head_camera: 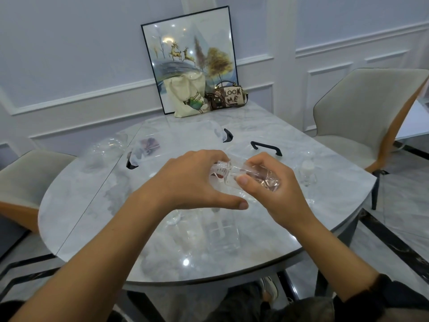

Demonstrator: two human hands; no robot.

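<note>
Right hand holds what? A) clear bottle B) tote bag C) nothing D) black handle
A: the right hand grips the clear bottle by its body, and the left hand curls its fingers over the cap end.

I see a bare left forearm, a right forearm bare up to a fuzzy black sleeve, dark trousers, 1 pale shoe.

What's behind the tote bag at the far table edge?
A framed picture of deer and trees, leaning on the wall. The tote bag hides its lower part; the handbag beside it covers the lower right corner.
</note>
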